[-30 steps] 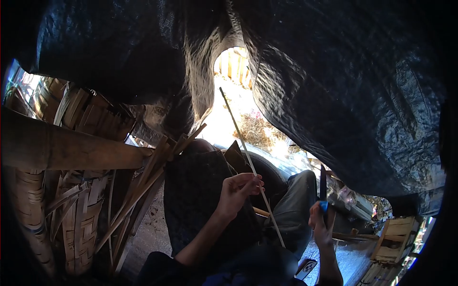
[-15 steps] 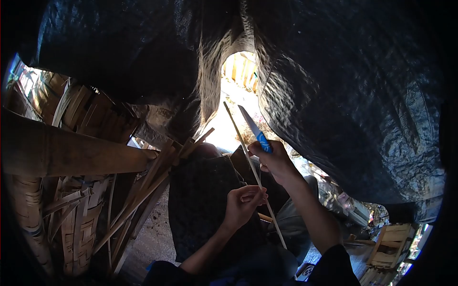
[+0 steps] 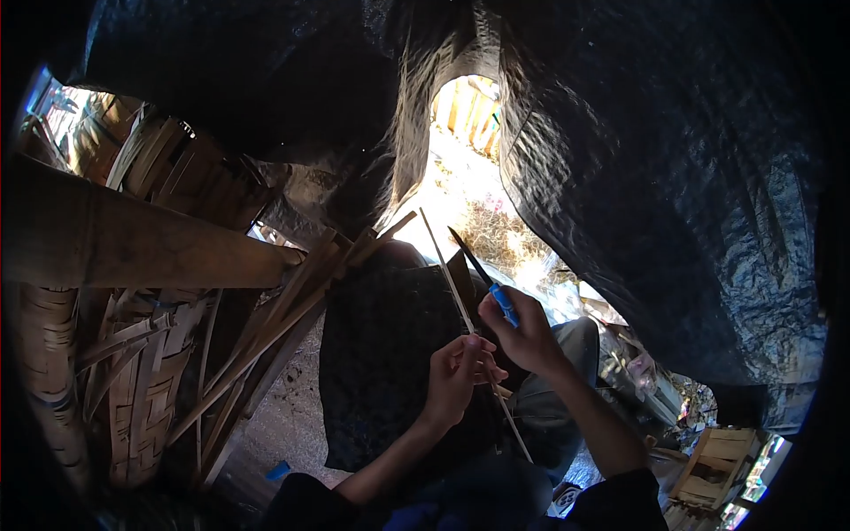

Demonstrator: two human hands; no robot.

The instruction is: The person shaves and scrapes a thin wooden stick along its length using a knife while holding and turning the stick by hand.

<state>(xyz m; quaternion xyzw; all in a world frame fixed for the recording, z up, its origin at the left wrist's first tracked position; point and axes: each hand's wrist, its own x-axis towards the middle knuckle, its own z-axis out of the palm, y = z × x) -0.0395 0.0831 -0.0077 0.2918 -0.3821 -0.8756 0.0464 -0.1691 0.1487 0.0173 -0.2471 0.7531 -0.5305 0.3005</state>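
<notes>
My left hand [image 3: 456, 376] pinches a thin, pale strip [image 3: 447, 274] that slants from upper left to lower right above my lap. Close to its right, my right hand [image 3: 524, 332] is closed round the blue handle of a knife [image 3: 478, 266], whose dark blade points up and to the left, just right of the strip. A dark cloth [image 3: 381, 354] covers my left leg beneath the hands.
A thick bamboo pole [image 3: 150, 243] juts in from the left, over woven baskets [image 3: 53, 345] and loose split strips [image 3: 266, 354]. Dark sheeting [image 3: 655, 186] hangs ahead and to the right. At lower right stands a wooden crate [image 3: 713, 469]; a blue scrap [image 3: 278, 470] lies at lower left.
My right hand has swung the knife in from the far right to beside the strip, then slightly down. My left hand keeps its pinch, and the strip's upper end sits lower.
</notes>
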